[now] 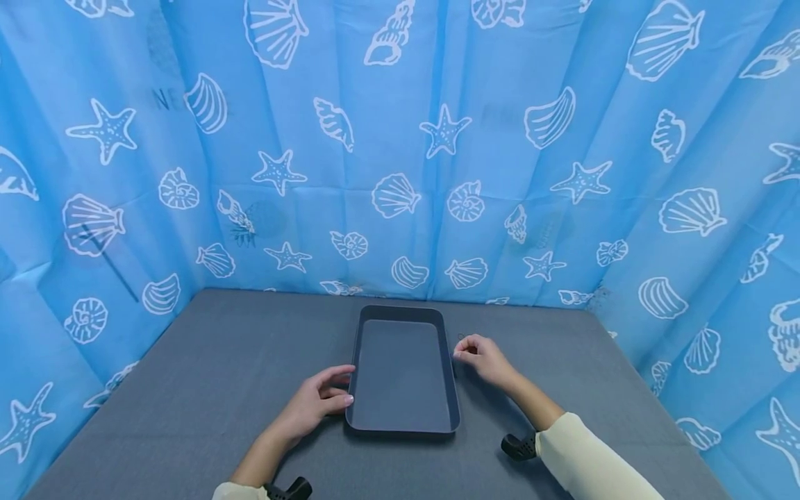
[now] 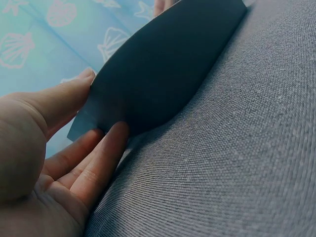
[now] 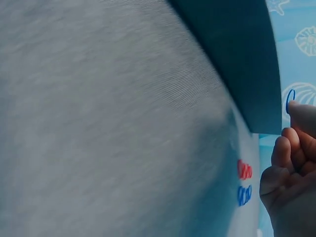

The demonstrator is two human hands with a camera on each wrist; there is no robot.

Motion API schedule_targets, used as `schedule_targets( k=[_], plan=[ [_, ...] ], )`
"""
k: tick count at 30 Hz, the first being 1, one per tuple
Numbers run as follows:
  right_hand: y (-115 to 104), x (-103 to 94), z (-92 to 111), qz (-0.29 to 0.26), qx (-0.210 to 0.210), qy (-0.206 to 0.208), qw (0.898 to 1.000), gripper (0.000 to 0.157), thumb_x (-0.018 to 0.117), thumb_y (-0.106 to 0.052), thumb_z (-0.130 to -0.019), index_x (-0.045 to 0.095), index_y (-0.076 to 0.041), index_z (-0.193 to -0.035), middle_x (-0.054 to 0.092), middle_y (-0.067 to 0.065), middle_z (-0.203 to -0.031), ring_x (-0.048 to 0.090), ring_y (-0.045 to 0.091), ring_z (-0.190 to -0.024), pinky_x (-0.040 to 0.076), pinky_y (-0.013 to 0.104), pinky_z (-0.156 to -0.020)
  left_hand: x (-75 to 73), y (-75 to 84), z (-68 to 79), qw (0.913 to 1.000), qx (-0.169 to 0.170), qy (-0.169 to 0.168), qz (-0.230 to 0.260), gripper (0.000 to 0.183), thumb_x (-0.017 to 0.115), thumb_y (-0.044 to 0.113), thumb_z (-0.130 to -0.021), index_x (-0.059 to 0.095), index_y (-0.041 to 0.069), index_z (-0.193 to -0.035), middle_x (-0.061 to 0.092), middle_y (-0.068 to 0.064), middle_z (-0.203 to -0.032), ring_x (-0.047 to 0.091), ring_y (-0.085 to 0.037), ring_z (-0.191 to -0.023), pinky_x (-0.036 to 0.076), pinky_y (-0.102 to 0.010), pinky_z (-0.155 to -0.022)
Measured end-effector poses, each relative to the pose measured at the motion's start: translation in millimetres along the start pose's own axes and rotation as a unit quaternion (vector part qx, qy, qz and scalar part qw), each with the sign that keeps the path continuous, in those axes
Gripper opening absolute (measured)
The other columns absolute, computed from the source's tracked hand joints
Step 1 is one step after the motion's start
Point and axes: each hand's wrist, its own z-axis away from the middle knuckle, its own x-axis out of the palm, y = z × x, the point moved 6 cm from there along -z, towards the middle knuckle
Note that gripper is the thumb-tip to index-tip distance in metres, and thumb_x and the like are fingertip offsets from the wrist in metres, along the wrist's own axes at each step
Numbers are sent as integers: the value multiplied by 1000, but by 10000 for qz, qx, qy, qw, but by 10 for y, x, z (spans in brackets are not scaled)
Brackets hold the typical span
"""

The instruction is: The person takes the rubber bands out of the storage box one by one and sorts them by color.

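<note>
A dark grey rectangular tray (image 1: 403,432) with raised walls lies on the table. My left hand (image 1: 312,406) is at its left side, thumb and fingertips resting against the outer wall; in the left wrist view the fingers (image 2: 111,148) touch the dark side below the rim. Just off the tray's right wall, my right hand (image 1: 487,357) pinches a small, thin blue loop like a rubber band (image 3: 288,103) between thumb and finger. It stands up from the fingertips. Its other fingers are curled in.
In the right wrist view, a red cluster of loops (image 3: 245,169) and a blue cluster of loops (image 3: 244,195) lie on the grey cloth near the hand. A blue curtain (image 1: 387,153) printed with shells surrounds the grey table (image 1: 250,347) at the back and sides.
</note>
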Motion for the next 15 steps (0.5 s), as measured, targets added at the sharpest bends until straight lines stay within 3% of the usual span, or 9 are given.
schedule_targets(
  k=[8,15],
  plan=[
    [141,-20,157,941,127,365,9948,6,61,-8,-80,58,-8,-75,50,-1,-71,44,13,-63,38,27,-55,-24,-124,-55,9999,86,6,-56,53,62,21,-80,41,18,-128,43,-13,-123,54,-22,-95,47,-34,-76],
    [174,-83,250,1798,395,530,9815,10,61,-7,-78,56,-8,-70,48,0,-69,42,13,-61,36,27,-54,-18,-131,-62,9998,76,74,-138,51,61,22,-80,41,20,-127,43,-13,-123,54,-22,-95,48,-33,-75]
  ],
)
